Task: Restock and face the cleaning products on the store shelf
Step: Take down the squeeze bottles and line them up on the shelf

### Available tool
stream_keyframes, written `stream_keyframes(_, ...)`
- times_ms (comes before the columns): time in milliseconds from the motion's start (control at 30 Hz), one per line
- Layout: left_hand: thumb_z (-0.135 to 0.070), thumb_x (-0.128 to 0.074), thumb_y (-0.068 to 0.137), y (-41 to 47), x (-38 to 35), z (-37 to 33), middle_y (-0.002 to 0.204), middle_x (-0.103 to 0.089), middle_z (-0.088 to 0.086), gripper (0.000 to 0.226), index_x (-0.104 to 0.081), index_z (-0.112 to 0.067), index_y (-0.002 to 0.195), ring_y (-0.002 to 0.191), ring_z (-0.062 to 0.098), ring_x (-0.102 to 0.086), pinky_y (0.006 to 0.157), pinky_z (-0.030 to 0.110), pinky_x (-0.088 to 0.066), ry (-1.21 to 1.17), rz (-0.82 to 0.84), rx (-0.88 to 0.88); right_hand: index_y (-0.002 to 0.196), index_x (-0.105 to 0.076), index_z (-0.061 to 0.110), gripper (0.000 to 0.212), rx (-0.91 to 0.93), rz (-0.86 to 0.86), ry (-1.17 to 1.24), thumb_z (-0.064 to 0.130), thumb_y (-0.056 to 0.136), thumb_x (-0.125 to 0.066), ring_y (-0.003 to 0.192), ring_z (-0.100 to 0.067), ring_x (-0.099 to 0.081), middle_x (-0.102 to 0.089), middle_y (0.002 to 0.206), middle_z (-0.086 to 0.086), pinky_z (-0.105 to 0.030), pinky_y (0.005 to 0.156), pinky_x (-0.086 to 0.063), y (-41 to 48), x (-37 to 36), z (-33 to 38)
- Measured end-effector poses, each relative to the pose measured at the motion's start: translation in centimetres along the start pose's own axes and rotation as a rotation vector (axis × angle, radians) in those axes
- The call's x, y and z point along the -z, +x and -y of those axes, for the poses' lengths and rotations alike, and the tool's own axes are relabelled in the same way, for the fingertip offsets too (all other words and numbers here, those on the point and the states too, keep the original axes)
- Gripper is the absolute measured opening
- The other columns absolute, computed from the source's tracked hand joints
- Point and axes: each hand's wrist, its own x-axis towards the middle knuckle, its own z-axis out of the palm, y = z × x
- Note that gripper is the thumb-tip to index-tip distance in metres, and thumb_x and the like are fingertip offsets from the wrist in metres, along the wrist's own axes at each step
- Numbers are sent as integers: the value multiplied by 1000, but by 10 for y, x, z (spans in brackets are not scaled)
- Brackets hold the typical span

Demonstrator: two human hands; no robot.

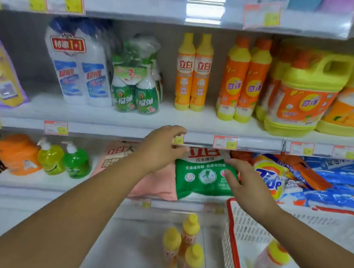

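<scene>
Both my hands are at the lower shelf. My left hand [161,149] hovers with loosely curved fingers in front of the shelf rail, just above the top left corner of a green and white detergent bag [204,178], and holds nothing. My right hand [241,180] lies with its fingers spread on the bag's right side. A pink bag [155,184] lies to the left of the green one. On the bottom ledge stand three yellow-capped orange bottles [186,248]. Two matching bottles [193,72] stand on the middle shelf.
A white basket with a red rim [239,234] sits at the lower right with one yellow-capped bottle [272,259] in it. Tide bags [269,178] and blue bags lie right of the green bag. Green pump bottles [64,159] stand to the left. Large yellow jugs [302,96] fill the middle shelf's right.
</scene>
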Motion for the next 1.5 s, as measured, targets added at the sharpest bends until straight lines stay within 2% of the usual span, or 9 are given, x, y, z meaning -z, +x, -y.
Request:
stream_keyframes(133, -46, -65, 90, 36, 5, 20, 155, -37, -2, 65, -41, -27, 147, 145, 19, -25, 117, 32, -21, 147, -188, -41, 135, -55, 27, 34, 68, -99, 83, 27, 101, -52, 104, -4, -55, -53, 129, 10, -14, 90, -42, 52, 17, 29)
stream_keyframes(233, -52, -61, 90, 61, 0, 42, 161, -25, -3, 71, -34, -27, 151, 151, 16, -10, 123, 36, -10, 240, -181, -58, 141, -49, 22, 40, 86, -118, 131, 25, 101, -52, 121, -13, -51, -52, 139, 3, -34, 107, -42, 99, 14, 46)
stream_keyframes(300, -55, -59, 91, 72, -6, 58, 161, -25, -4, 70, -35, -27, 151, 151, 15, -8, 123, 36, -7, 245, -196, -72, 146, -43, 19, 47, 72, -131, 147, 24, 101, -54, 129, -17, -50, -51, 142, 0, -32, 106, -41, 133, 9, 56)
stream_keyframes(567, -66, -52, 86, 88, -37, 102, 145, -50, -8, 62, -55, -31, 137, 140, 17, -35, 115, 31, -4, 271, -317, -161, 152, -24, 15, 74, -41, -163, 350, 21, 93, -68, 130, -20, -51, -52, 142, 0, -36, 104, -42, 246, -4, 92)
stream_keyframes(733, -70, -41, 84, 91, -40, 107, 135, -58, -9, 61, -60, -32, 128, 131, 17, -46, 112, 31, -9, 256, -336, -180, 143, -36, 18, 75, -73, -251, 314, 27, 82, -79, 124, -27, -57, -57, 138, -3, -46, 104, -47, 280, -11, 90)
stream_keyframes(933, -58, -61, 86, 88, -28, 91, 147, -44, -12, 63, -46, -33, 143, 137, 13, -34, 113, 27, -7, 217, -284, -115, 134, -46, 16, 62, -71, -260, 381, 18, 82, -79, 115, -25, -62, -62, 127, -3, -47, 97, -53, 251, -1, 93)
stream_keyframes(1100, -46, -69, 86, 80, -2, 46, 158, -20, -13, 84, -20, -34, 154, 144, 11, -19, 117, 33, -24, -146, -213, -56, 123, -51, 15, 48, -69, -102, 730, 12, 83, -77, 100, -24, -70, -69, 113, -5, -51, 85, -59, 187, 24, 101)
stream_keyframes(1300, -21, -80, 76, 41, 19, -4, 128, -62, -14, 86, -35, -38, 148, 111, 3, -63, 102, 37, -50, -570, 186, 10, 120, -55, 14, 41, 14, 83, 828, 4, 85, -72, 101, -22, -72, -73, 111, -6, -44, 85, -60, 103, 56, 108)
stream_keyframes(1500, -40, -90, 59, -15, -3, -45, 117, -58, -7, 78, -45, -41, 122, 101, 12, -62, 91, 41, -55, -325, 219, 83, 125, -54, 37, 60, 32, 174, 758, 45, 70, -76, 104, -14, -69, -71, 114, 6, -44, 87, -58, 41, 84, 100)
